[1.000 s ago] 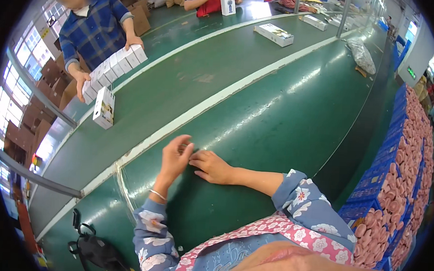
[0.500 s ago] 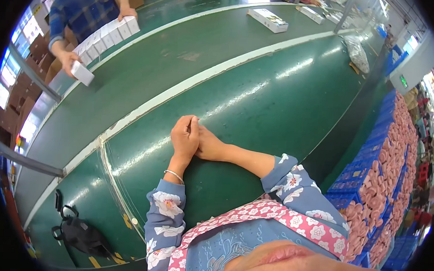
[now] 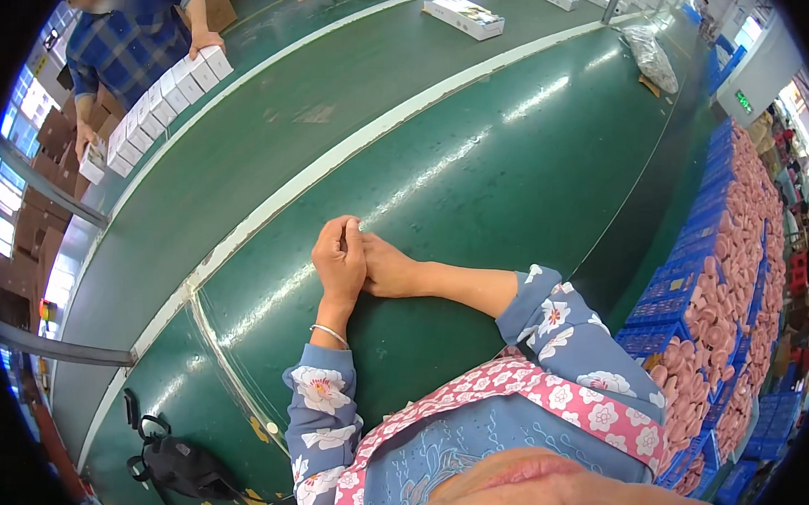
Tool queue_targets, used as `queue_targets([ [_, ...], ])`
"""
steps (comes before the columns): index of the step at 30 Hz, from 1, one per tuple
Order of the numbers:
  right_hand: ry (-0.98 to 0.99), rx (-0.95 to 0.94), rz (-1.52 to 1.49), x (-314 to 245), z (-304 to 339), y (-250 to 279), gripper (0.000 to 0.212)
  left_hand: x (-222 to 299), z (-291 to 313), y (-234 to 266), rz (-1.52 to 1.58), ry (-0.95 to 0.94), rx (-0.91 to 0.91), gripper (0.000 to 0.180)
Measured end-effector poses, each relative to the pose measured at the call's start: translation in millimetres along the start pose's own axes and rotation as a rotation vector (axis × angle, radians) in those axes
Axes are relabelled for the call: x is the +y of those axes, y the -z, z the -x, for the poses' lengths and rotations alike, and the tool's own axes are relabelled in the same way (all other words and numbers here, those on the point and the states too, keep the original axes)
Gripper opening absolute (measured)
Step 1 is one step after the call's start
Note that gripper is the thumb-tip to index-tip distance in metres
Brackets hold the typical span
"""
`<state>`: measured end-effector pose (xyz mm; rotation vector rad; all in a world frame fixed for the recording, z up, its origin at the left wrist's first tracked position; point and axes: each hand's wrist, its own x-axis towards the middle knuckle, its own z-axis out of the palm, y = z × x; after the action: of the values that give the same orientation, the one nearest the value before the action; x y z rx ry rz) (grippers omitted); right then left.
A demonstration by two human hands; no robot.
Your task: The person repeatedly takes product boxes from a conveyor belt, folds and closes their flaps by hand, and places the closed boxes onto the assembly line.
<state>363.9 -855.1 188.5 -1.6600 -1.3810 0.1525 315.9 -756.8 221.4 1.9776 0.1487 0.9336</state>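
Observation:
My left hand (image 3: pixel 338 255) and my right hand (image 3: pixel 388 266) are held together over the green bench top (image 3: pixel 516 167), in the middle of the view. The left fingers are curled with the thumb on top, and a bangle (image 3: pixel 330 335) circles that wrist. My right fingers tuck against the left palm, mostly hidden. Both hands look closed; whether anything is inside them I cannot tell. Across the belt, a person's hand (image 3: pixel 86 137) touches a small white box (image 3: pixel 93 161) at the near end of a row of white boxes (image 3: pixel 163 105); the other hand (image 3: pixel 206 43) rests at the far end.
A green conveyor belt (image 3: pixel 273 156) runs beyond the bench, carrying a flat white carton (image 3: pixel 463 17). A black bag (image 3: pixel 183 467) lies at lower left. A clear plastic bag (image 3: pixel 649 57) sits far right. Blue crates (image 3: pixel 665 291) of pink pieces (image 3: pixel 714 307) stand at right.
The person opposite has brought the white box from over the belt back to the row's near end. My hands stay clasped; the view has shifted slightly.

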Motion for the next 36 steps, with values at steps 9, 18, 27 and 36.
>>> queue_targets([
  [9, 0.012, 0.042, -0.037, -2, 1, -1, 0.046, 9, 2, 4, 0.052, 0.142, -0.019, 0.021],
  [18, 0.034, 0.004, 0.08, -2, 2, -3, 0.044, 3, 2, 4, 0.086, 0.154, -0.022, 0.012],
  [27, 0.017, 0.015, 0.061, -6, 3, 0, 0.039, 3, 2, 3, 0.088, 0.16, -0.007, 0.008],
  [36, 0.05, 0.036, 0.045, -3, 0, 0, 0.035, 2, 1, 4, 0.062, 0.15, -0.007, 0.007],
])
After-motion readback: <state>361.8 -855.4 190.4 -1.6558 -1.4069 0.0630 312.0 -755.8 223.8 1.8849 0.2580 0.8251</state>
